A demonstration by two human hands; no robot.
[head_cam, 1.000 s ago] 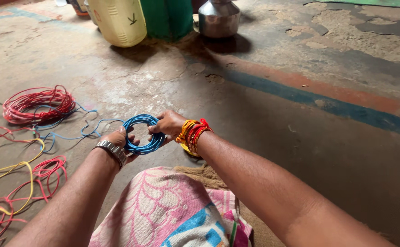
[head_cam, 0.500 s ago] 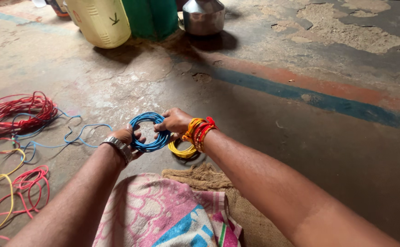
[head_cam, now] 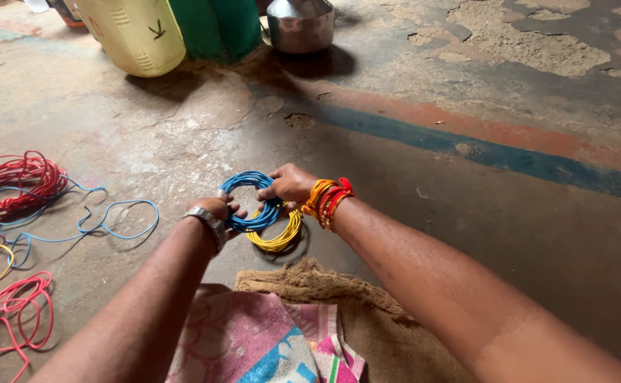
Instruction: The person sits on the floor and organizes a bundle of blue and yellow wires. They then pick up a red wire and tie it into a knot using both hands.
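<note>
Nearest me was a pink cloth (head_cam: 254, 340) on brown sacking (head_cam: 339, 298). Just past it I saw the left hand (head_cam: 218, 209), w/ a metal watch (head_cam: 207, 221), clamped on the near-left side of a blue wire coil (head_cam: 254, 202). The right hand (head_cam: 289, 183), w/ orange & red bangles (head_cam: 328, 198), gripped its right side. A yellow coil (head_cam: 276, 237) lay on the floor right under it. Loose red wire (head_cam: 12, 184) sat far left. Farthest were a yellow jug (head_cam: 133, 35), a green tub (head_cam: 215, 28) & a steel pot (head_cam: 300, 25).
</note>
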